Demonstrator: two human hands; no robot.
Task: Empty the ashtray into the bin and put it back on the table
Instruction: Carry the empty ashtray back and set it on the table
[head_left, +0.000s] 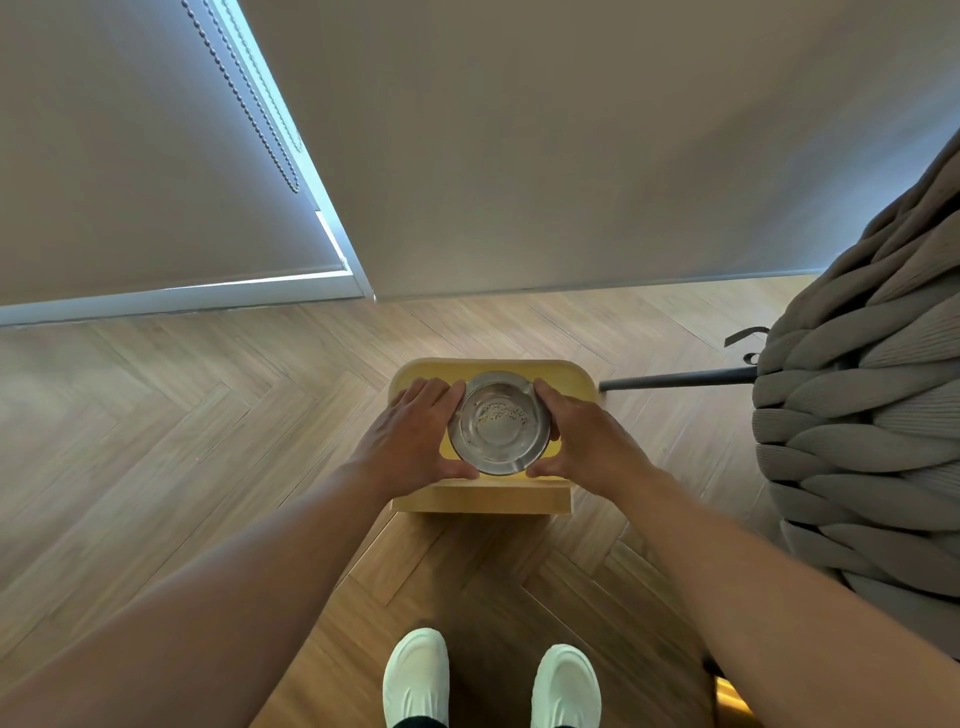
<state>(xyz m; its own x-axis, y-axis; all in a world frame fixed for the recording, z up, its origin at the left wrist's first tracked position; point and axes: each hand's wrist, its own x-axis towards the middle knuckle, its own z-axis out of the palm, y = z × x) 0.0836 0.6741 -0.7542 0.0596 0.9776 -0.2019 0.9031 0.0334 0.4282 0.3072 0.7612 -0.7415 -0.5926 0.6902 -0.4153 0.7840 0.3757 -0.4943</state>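
A round clear glass ashtray (498, 423) with a patch of grey ash in its bowl sits level between both hands, over a small yellow wooden table (480, 499) on the floor. My left hand (413, 434) wraps its left rim, thumb at the near edge. My right hand (582, 434) wraps the right rim the same way. Whether the ashtray rests on the table or is lifted just above it cannot be told. No bin is in view.
A chair of thick grey woven cord (862, 415) with a dark metal leg (675, 379) stands close on the right. Herringbone wood floor surrounds the table. A wall and a window with a blind and bead chain (244, 98) lie ahead. My white shoes (415, 675) are below.
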